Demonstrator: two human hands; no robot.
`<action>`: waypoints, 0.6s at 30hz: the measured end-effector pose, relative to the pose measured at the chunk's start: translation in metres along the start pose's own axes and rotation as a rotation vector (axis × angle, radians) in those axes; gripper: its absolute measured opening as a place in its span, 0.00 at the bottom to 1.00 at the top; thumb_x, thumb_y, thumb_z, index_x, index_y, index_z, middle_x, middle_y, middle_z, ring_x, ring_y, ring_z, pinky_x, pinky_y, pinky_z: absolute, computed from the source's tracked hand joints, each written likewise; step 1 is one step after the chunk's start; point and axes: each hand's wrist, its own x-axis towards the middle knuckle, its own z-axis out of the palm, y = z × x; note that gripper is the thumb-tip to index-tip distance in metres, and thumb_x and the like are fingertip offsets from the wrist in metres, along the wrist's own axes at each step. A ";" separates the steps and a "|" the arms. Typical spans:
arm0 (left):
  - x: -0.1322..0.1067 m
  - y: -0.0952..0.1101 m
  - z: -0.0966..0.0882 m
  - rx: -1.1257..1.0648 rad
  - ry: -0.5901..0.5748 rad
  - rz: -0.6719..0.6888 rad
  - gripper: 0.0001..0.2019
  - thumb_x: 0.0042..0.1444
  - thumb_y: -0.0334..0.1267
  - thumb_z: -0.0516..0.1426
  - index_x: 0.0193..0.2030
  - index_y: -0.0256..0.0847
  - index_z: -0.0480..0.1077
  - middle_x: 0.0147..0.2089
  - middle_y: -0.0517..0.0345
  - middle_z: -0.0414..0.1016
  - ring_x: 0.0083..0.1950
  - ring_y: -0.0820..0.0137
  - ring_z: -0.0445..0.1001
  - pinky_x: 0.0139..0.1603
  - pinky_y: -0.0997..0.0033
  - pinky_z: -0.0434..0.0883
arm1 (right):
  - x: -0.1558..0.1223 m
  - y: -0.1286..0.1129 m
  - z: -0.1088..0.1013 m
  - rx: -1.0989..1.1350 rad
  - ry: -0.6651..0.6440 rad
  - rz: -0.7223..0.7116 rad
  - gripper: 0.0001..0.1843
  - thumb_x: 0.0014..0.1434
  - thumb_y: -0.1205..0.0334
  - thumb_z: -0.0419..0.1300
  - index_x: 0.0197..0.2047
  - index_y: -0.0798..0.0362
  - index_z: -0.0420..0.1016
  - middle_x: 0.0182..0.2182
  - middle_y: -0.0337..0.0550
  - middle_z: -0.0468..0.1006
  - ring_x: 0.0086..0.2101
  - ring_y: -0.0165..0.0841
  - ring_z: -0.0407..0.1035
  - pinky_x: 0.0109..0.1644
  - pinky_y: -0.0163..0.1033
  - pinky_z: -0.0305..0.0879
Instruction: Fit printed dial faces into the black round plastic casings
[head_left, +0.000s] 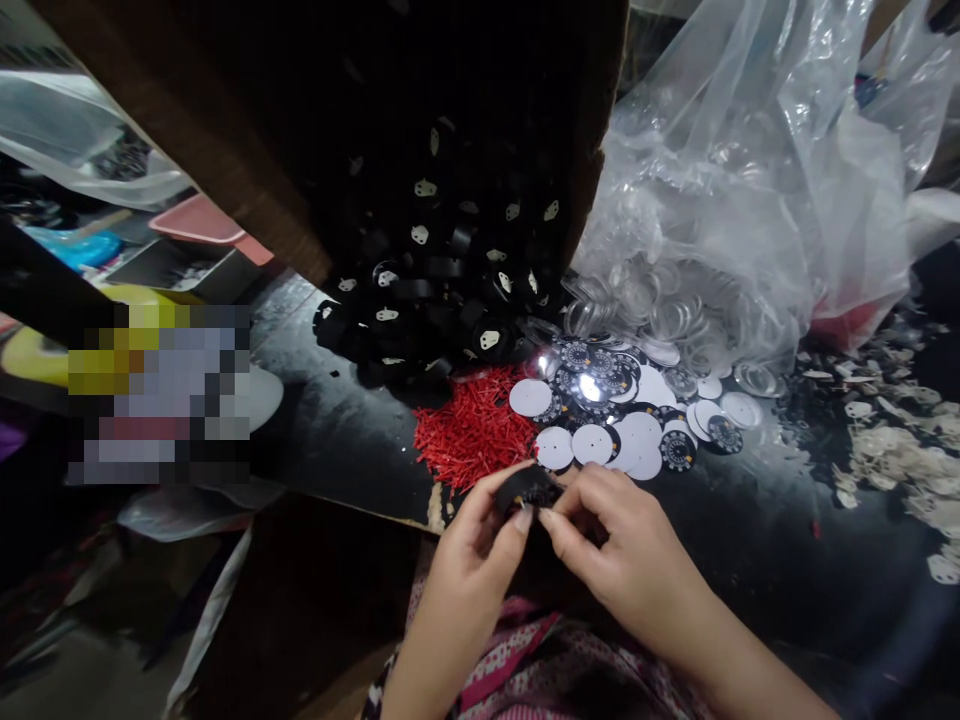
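Pinching a rounded black case (pixel 519 487) in the left hand (pixel 474 550), right hand (pixel 619 525) curled at its rim, grip too shadowed to tell. Just beyond: spiky red slivers (pixel 476 425), white and dial-printed discs (pixel 637 440), glassy clear covers (pixel 634 300), on a scuffed black table (pixel 330 440); crinkled plastic bag (pixel 840 180), brown cardboard carton (pixel 277 200), pink tray (pixel 199 218) in dimness.

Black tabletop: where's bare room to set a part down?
Mostly bare: the black tabletop left of the red pieces; and right, between the right hand and pale flat pieces, barring one small red bit. Crowded: the middle, with black casings, dials and clear discs.
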 end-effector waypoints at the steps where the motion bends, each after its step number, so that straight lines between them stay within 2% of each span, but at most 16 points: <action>1: 0.001 -0.001 -0.001 -0.055 -0.023 -0.035 0.14 0.60 0.42 0.58 0.53 0.54 0.72 0.56 0.62 0.77 0.59 0.64 0.73 0.58 0.69 0.70 | 0.001 0.001 -0.002 -0.006 0.009 -0.051 0.06 0.60 0.69 0.59 0.32 0.52 0.70 0.30 0.39 0.74 0.32 0.34 0.67 0.39 0.40 0.60; 2: 0.001 -0.002 -0.002 -0.100 -0.042 -0.065 0.16 0.60 0.42 0.58 0.55 0.55 0.71 0.58 0.63 0.75 0.62 0.64 0.70 0.60 0.69 0.69 | 0.002 0.002 -0.003 -0.024 0.017 -0.111 0.03 0.61 0.69 0.58 0.36 0.52 0.71 0.33 0.41 0.75 0.35 0.35 0.68 0.41 0.41 0.60; 5: -0.001 -0.003 -0.004 -0.152 -0.069 -0.111 0.21 0.58 0.44 0.60 0.59 0.56 0.69 0.64 0.63 0.71 0.67 0.63 0.64 0.64 0.68 0.66 | 0.005 0.006 -0.004 -0.152 0.007 -0.257 0.06 0.64 0.69 0.55 0.43 0.54 0.72 0.37 0.45 0.76 0.39 0.37 0.68 0.45 0.43 0.59; 8: -0.004 0.000 -0.002 -0.050 -0.049 -0.106 0.21 0.58 0.47 0.59 0.59 0.54 0.70 0.67 0.63 0.67 0.70 0.62 0.58 0.68 0.65 0.60 | 0.009 0.008 -0.002 -0.294 0.002 -0.315 0.07 0.64 0.70 0.53 0.37 0.56 0.72 0.33 0.45 0.75 0.36 0.36 0.67 0.43 0.44 0.59; 10: -0.006 0.001 0.003 -0.026 0.014 -0.153 0.21 0.58 0.49 0.59 0.57 0.51 0.72 0.66 0.61 0.68 0.70 0.60 0.58 0.69 0.61 0.58 | 0.011 0.006 0.001 -0.339 0.028 -0.345 0.09 0.63 0.70 0.52 0.34 0.56 0.72 0.30 0.44 0.74 0.33 0.36 0.66 0.41 0.44 0.59; 12: -0.006 -0.001 0.010 -0.121 0.120 -0.276 0.22 0.57 0.51 0.57 0.57 0.48 0.72 0.64 0.56 0.70 0.69 0.56 0.60 0.68 0.55 0.59 | 0.011 0.002 0.004 -0.345 0.078 -0.323 0.08 0.61 0.71 0.52 0.32 0.56 0.71 0.29 0.43 0.73 0.31 0.35 0.65 0.40 0.43 0.59; 14: -0.006 -0.006 0.016 -0.215 0.201 -0.373 0.25 0.57 0.54 0.56 0.58 0.47 0.71 0.63 0.54 0.71 0.68 0.54 0.60 0.67 0.51 0.60 | 0.010 -0.002 0.004 -0.329 0.113 -0.223 0.06 0.59 0.71 0.55 0.31 0.55 0.70 0.29 0.42 0.73 0.30 0.34 0.66 0.39 0.42 0.60; 16: -0.004 -0.013 0.017 -0.188 0.176 -0.341 0.26 0.56 0.56 0.57 0.58 0.49 0.71 0.64 0.54 0.70 0.69 0.53 0.60 0.67 0.51 0.59 | 0.009 -0.003 -0.001 -0.284 0.071 -0.101 0.05 0.58 0.71 0.58 0.31 0.54 0.70 0.28 0.39 0.74 0.30 0.32 0.66 0.38 0.39 0.61; 18: -0.001 -0.022 0.015 -0.090 0.082 -0.236 0.26 0.54 0.54 0.60 0.58 0.50 0.71 0.65 0.57 0.69 0.68 0.54 0.61 0.69 0.53 0.57 | 0.012 0.005 -0.015 -0.191 -0.074 -0.061 0.05 0.58 0.70 0.61 0.31 0.52 0.72 0.28 0.36 0.75 0.29 0.30 0.68 0.36 0.36 0.62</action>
